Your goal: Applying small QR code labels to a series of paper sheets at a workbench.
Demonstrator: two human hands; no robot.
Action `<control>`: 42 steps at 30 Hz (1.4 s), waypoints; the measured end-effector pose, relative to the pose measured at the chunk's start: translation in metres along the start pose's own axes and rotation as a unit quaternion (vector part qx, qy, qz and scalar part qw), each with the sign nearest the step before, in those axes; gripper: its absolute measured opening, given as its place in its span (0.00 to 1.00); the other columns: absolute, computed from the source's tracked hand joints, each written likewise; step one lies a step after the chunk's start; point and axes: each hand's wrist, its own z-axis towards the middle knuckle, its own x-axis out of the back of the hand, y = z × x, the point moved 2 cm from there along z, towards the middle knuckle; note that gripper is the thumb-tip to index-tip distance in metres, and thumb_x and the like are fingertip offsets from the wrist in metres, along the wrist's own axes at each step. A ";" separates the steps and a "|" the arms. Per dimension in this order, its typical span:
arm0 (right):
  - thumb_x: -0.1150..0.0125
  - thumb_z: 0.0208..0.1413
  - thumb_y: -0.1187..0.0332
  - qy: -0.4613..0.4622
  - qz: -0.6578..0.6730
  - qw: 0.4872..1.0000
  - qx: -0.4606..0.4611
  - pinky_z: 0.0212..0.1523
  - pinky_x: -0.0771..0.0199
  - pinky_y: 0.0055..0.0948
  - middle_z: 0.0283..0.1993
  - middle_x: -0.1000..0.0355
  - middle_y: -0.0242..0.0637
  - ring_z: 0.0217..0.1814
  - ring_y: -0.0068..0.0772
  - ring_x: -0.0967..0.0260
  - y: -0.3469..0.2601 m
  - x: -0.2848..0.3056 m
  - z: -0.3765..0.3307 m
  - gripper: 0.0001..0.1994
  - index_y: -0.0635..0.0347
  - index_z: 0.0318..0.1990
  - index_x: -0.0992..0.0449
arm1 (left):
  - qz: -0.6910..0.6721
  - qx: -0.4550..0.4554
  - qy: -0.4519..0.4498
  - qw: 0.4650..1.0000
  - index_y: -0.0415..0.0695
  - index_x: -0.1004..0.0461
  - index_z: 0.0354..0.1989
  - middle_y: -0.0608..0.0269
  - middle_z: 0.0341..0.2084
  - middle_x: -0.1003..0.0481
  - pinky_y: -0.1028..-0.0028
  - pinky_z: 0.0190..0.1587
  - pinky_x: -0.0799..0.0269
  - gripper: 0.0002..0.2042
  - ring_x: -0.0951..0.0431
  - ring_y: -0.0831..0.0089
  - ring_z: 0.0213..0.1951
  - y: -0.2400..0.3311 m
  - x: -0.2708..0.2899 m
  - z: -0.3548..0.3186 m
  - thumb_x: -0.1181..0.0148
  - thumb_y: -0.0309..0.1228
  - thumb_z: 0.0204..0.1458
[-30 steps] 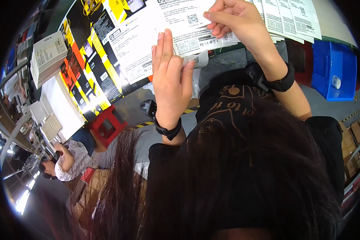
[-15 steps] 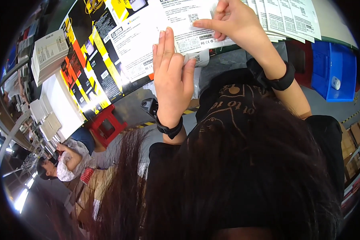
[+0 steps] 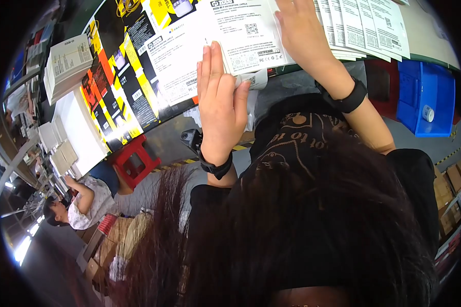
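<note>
A white printed carton sheet [image 3: 241, 36] lies flat on the worktable. My left hand [image 3: 220, 102] rests flat on its near edge, fingers straight and together, with the thumb beside a small folded flap [image 3: 254, 79]. My right hand [image 3: 303, 31] lies on the sheet's right part, and its fingertips are cut off by the top of the picture. Each wrist wears a black band. My hair and dark shirt fill the lower half of the view.
Black-and-yellow printed sheets [image 3: 119, 87] lie to the left and fanned white sheets [image 3: 370, 25] to the right. A stack of white boxes [image 3: 66, 61] stands far left. Below are a blue bin [image 3: 425, 92], a red stool [image 3: 133, 159], a seated person [image 3: 82, 204] and cardboard boxes [image 3: 123, 240].
My right hand has gone from pinching the sheet's edge to lying higher up on it. My left hand stays flat at the near edge. The seated person has leaned further down.
</note>
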 end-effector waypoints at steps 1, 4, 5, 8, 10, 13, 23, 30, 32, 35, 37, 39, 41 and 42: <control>0.46 0.50 0.71 0.013 0.097 0.995 -0.012 0.59 0.49 0.40 0.56 0.41 0.49 0.59 0.48 0.47 -0.004 0.010 0.000 0.27 0.61 0.59 0.43 | 0.002 0.000 0.003 1.000 0.37 0.38 0.24 0.39 0.58 0.43 0.52 0.60 0.51 0.09 0.46 0.43 0.61 0.000 0.001 0.000 0.46 0.26 0.50; 0.51 0.49 0.77 0.016 0.203 0.979 0.007 0.65 0.56 0.43 0.62 0.49 0.53 0.67 0.54 0.56 -0.016 0.029 0.002 0.29 0.63 0.61 0.47 | 0.008 0.000 0.000 1.000 0.36 0.38 0.25 0.39 0.58 0.43 0.53 0.61 0.51 0.09 0.46 0.42 0.61 -0.002 0.003 -0.001 0.46 0.27 0.50; 0.52 0.49 0.79 0.005 0.213 0.976 0.035 0.65 0.57 0.43 0.63 0.49 0.52 0.67 0.54 0.56 -0.020 0.033 0.003 0.29 0.63 0.62 0.47 | 0.009 0.000 0.002 1.000 0.36 0.38 0.25 0.39 0.58 0.43 0.53 0.61 0.51 0.09 0.46 0.42 0.61 -0.002 0.003 -0.001 0.46 0.27 0.50; 0.54 0.49 0.81 -0.032 0.169 0.984 0.057 0.65 0.56 0.42 0.64 0.51 0.52 0.67 0.55 0.56 -0.022 0.028 -0.001 0.28 0.63 0.61 0.46 | 0.026 0.004 -0.008 1.000 0.37 0.38 0.24 0.39 0.59 0.43 0.53 0.61 0.52 0.09 0.46 0.44 0.61 -0.002 0.001 -0.002 0.46 0.28 0.51; 0.55 0.49 0.81 -0.082 0.060 0.994 0.040 0.65 0.54 0.39 0.65 0.52 0.52 0.67 0.55 0.56 -0.019 0.021 -0.006 0.28 0.63 0.61 0.45 | 0.030 0.004 -0.008 1.000 0.37 0.38 0.24 0.40 0.59 0.43 0.53 0.61 0.52 0.09 0.46 0.44 0.61 -0.002 0.001 -0.001 0.46 0.28 0.51; 0.55 0.50 0.80 -0.072 0.157 0.985 0.004 0.65 0.54 0.37 0.65 0.53 0.52 0.68 0.54 0.57 -0.010 0.023 -0.006 0.27 0.64 0.62 0.46 | 0.033 0.006 -0.008 0.999 0.37 0.38 0.24 0.40 0.59 0.43 0.54 0.61 0.52 0.10 0.46 0.45 0.61 -0.001 0.001 0.000 0.47 0.28 0.51; 0.43 0.52 0.63 -0.059 0.196 0.956 0.210 0.61 0.45 0.37 0.55 0.34 0.42 0.54 0.36 0.34 -0.048 0.029 -0.002 0.27 0.57 0.60 0.40 | 0.035 0.014 -0.004 0.999 0.38 0.37 0.25 0.42 0.59 0.43 0.54 0.61 0.52 0.08 0.46 0.49 0.62 -0.001 0.002 -0.003 0.46 0.27 0.50; 0.47 0.53 0.56 -0.181 0.146 0.966 0.115 0.68 0.62 0.44 0.63 0.43 0.42 0.64 0.39 0.45 -0.030 0.043 -0.012 0.33 0.56 0.64 0.50 | 0.054 0.017 -0.015 0.998 0.38 0.36 0.25 0.44 0.59 0.42 0.52 0.62 0.54 0.08 0.46 0.49 0.62 0.002 0.003 -0.001 0.46 0.28 0.50; 0.47 0.53 0.56 -0.176 0.147 0.966 0.121 0.68 0.62 0.44 0.63 0.44 0.42 0.64 0.39 0.45 -0.030 0.041 -0.013 0.33 0.56 0.64 0.50 | 0.066 0.020 -0.008 0.998 0.38 0.36 0.25 0.45 0.59 0.42 0.52 0.62 0.55 0.08 0.46 0.49 0.62 0.005 0.005 0.000 0.46 0.28 0.50; 0.47 0.53 0.56 -0.165 0.147 0.967 0.130 0.68 0.62 0.44 0.64 0.44 0.42 0.64 0.39 0.46 -0.028 0.040 -0.014 0.33 0.57 0.64 0.50 | 0.066 -0.012 -0.025 0.997 0.39 0.36 0.25 0.47 0.59 0.41 0.51 0.62 0.55 0.08 0.45 0.52 0.62 0.016 0.009 0.007 0.46 0.29 0.50; 0.47 0.53 0.56 -0.158 0.126 0.969 0.139 0.68 0.63 0.43 0.64 0.45 0.42 0.64 0.39 0.46 -0.025 0.041 -0.014 0.33 0.57 0.64 0.50 | 0.066 -0.027 -0.033 0.997 0.39 0.35 0.25 0.48 0.59 0.40 0.51 0.62 0.56 0.08 0.44 0.53 0.62 0.019 0.006 0.009 0.46 0.29 0.50; 0.47 0.53 0.55 -0.157 0.118 0.970 0.146 0.68 0.63 0.43 0.64 0.45 0.41 0.64 0.39 0.46 -0.026 0.043 -0.014 0.34 0.57 0.64 0.50 | 0.083 -0.032 -0.081 0.993 0.40 0.35 0.25 0.49 0.58 0.39 0.51 0.62 0.56 0.07 0.43 0.56 0.61 0.018 -0.002 0.009 0.46 0.29 0.50; 0.47 0.53 0.55 -0.165 0.048 0.978 0.117 0.69 0.63 0.43 0.64 0.45 0.41 0.64 0.38 0.46 -0.024 0.050 -0.016 0.33 0.57 0.64 0.50 | 0.092 -0.033 -0.104 0.990 0.40 0.34 0.25 0.50 0.58 0.39 0.51 0.62 0.56 0.07 0.42 0.58 0.61 0.017 -0.003 0.008 0.46 0.29 0.50; 0.46 0.53 0.56 -0.168 0.013 0.980 0.102 0.69 0.63 0.42 0.64 0.45 0.41 0.64 0.38 0.46 -0.022 0.054 -0.017 0.33 0.57 0.64 0.49 | 0.096 -0.032 -0.108 0.989 0.40 0.34 0.26 0.51 0.57 0.38 0.51 0.62 0.56 0.06 0.42 0.59 0.61 0.018 -0.002 0.008 0.46 0.29 0.50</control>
